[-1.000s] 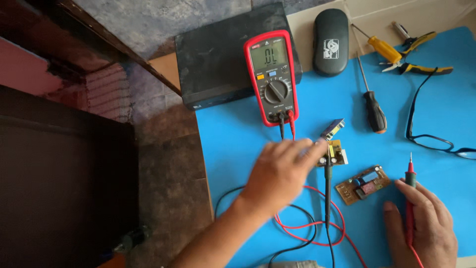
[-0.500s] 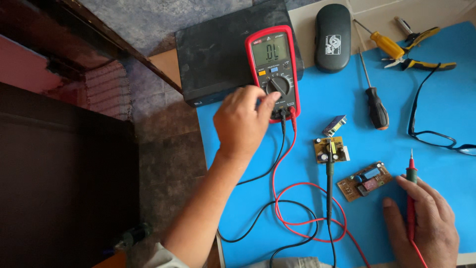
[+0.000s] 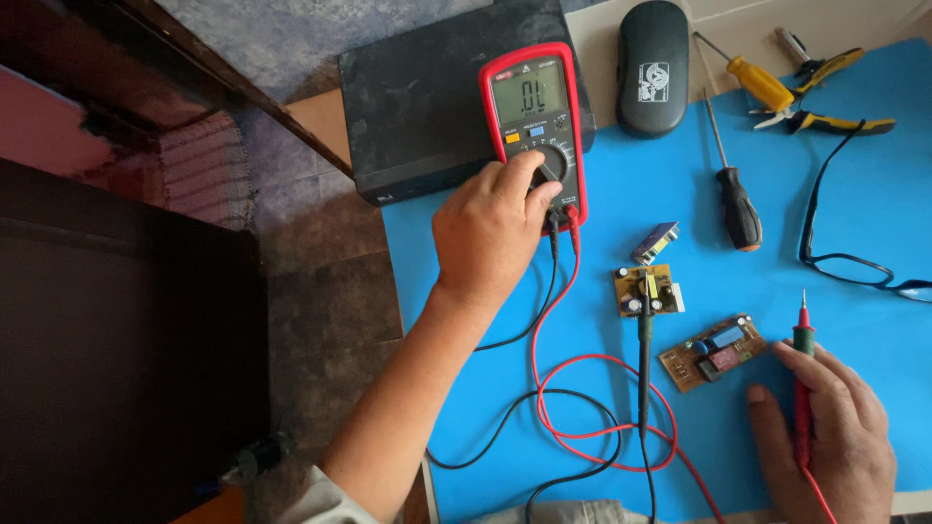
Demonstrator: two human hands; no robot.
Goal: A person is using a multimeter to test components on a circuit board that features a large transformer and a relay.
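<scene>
My left hand rests on the red multimeter, thumb and fingers pinching its round dial. Red and black leads run from the meter's base across the blue mat. My right hand lies at the lower right and holds the red probe, tip pointing away from me. The black probe lies loose with its tip on a small yellow circuit board. A second brown circuit board lies just left of my right hand.
A black box sits under the meter. Behind lie a black case, a black-handled screwdriver, a yellow-handled screwdriver, pliers, and glasses at right. A small component lies above the yellow board. The table's left edge drops off.
My left hand moved from the black probe by the yellow board up to the multimeter dial and gripped it. The black probe now lies released. My right hand stayed with the red probe.
</scene>
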